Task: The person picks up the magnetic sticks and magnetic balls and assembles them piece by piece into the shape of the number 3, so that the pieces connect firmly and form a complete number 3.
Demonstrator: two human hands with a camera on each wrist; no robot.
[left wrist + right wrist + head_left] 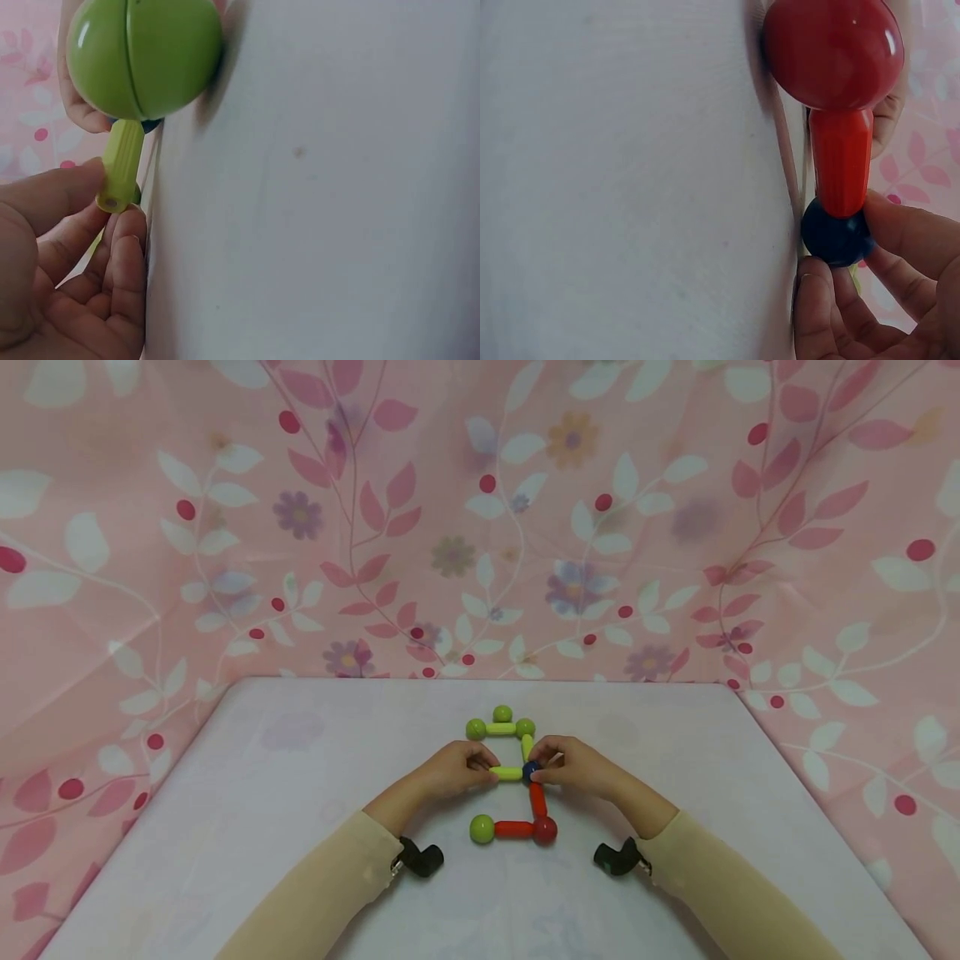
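Note:
My left hand [459, 767] pinches the free end of a yellow-green rod [507, 773] between thumb and fingers. The rod's other end meets a dark blue ball [531, 771], which my right hand [572, 766] grips. From that ball a second yellow-green rod [527, 747] runs back to a green ball [526, 727], and a red rod [537, 801] runs forward to a red ball [545, 830]. Another red rod [513, 829] joins the red ball to a near green ball [482, 828]. In the right wrist view, the fingers hold the blue ball [838, 232] from the side and below.
At the back, a yellow-green rod [501, 728] links two green balls, the left one [476, 729] at its end. One more green ball [502, 714] sits just behind it. Everything lies on a white table [300, 760] before a pink floral cloth [480, 527].

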